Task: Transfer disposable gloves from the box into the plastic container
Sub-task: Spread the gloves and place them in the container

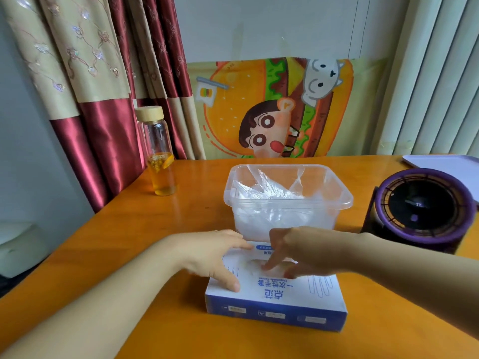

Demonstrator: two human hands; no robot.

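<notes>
A: What is being read on the glove box (276,299)?

B: "一次性手套" is being shown in blue on the white top, upside down to the camera, with two larger characters beside it. A small Latin line and three small labels on the blue front side are being left unread, as they are too blurred.

A: How is the box being handled?

B: It is being pressed down by the left hand (215,257), whose fingers are lying straight on the left part of the top. The oval opening is being entered by the fingertips of the right hand (293,252). Whether anything is being pinched there cannot be told, because of blur.

A: Where are the gloves being kept?

B: A crumpled heap of clear gloves (264,194) is being held in the clear plastic container (285,204), just behind the box. Their number cannot be counted.

A: What room is being offered around them?

B: Bare orange table (124,229) is being shown left of the box, up to the slanting left edge, and also in front of it. The right side is being narrowed by one purple round fan (420,211) near the container.

A: What else is being counted?

B: One glass bottle (159,154) with a wooden lid and an amber drink, and one white tray (445,161) at the far right.
</notes>
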